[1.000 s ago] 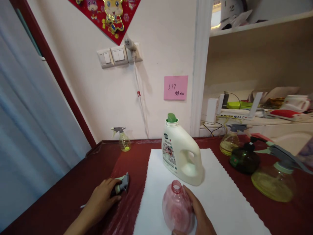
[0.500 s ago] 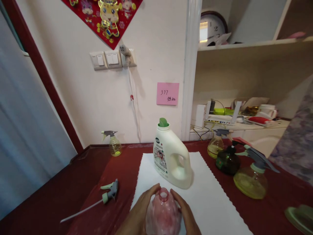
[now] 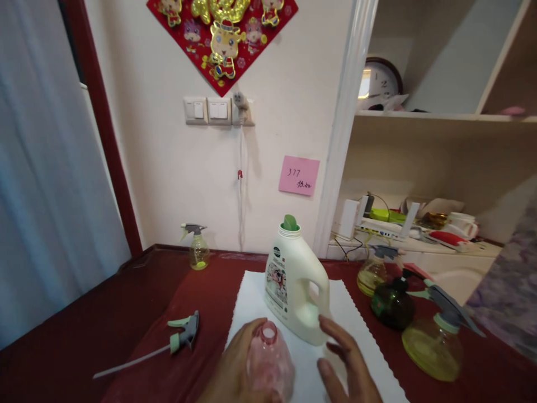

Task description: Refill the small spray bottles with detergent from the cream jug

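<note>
My left hand [image 3: 241, 364] is wrapped round the left side of a clear pink bottle [image 3: 271, 361] with an uncapped neck, upright at the front of a white sheet. Apart from the bottle, my right hand [image 3: 346, 364] has its fingers spread and holds nothing; its fingertips are near the base of a cream detergent jug [image 3: 296, 285]. The jug stands upright on the sheet, its open neck showing a green pouring spout [image 3: 290, 223]. Left of the sheet lies a loose spray trigger head [image 3: 183, 333] with a long thin tube.
A small spray bottle [image 3: 199, 251] stands at the back left. On the right are a dark green pump bottle [image 3: 393, 305], a yellowish spray bottle [image 3: 433, 347] and another spray bottle [image 3: 371, 274]. The white sheet [image 3: 247, 285] covers part of the dark red table [image 3: 201, 291].
My right hand has let go of the pink bottle and moved right, towards the jug's base. The left hand still holds the bottle. The camera view has shifted.
</note>
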A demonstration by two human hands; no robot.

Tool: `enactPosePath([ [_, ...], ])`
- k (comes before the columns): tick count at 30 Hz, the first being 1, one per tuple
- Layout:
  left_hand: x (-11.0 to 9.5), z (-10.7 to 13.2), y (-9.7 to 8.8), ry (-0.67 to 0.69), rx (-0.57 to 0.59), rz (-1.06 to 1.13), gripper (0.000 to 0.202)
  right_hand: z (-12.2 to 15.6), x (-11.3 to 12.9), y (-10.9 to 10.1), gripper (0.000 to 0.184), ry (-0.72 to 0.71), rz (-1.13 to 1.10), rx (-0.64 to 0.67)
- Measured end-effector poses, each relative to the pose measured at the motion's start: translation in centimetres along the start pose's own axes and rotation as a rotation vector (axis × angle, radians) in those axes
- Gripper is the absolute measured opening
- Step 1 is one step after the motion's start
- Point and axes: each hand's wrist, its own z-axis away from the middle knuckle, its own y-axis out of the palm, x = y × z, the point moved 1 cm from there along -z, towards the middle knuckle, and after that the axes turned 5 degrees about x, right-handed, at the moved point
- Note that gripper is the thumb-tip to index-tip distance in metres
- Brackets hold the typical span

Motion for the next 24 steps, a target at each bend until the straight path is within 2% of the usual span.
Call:
enactPosePath([
  [4,2.8,-0.1,-0.9,-0.034,-0.151,-0.109,0.092,-4.9,0.1,-2.3,0.053,0.066,0.078,0.011],
  [8,3.8,-0.3,-0.6,-0.128,-0.139,-0.092,0.094,-8.7,-0.3,-2.1,0.07,0.199,-0.014,0.011],
  [11,3.2,-0.4,-0.6,-0.126,-0.089,-0.049,0.092,-10.5,-0.4,-0.7,0.074,0.269,-0.17,0.084],
  [14,2.4,-0.2,-0.8,-0.129,-0.057,-0.042,0.09,-11.7,-0.6,0.5,0.074,0.282,-0.204,0.116],
  [20,0.4,0.1,-1.3,-0.127,-0.041,-0.051,0.081,-12.2,-0.2,1.8,0.073,0.307,-0.132,-0.005],
  [24,-0.7,0.2,-1.5,-0.139,-0.053,-0.045,0.074,-12.2,1.5,1.1,0.074,0.305,-0.082,-0.068],
])
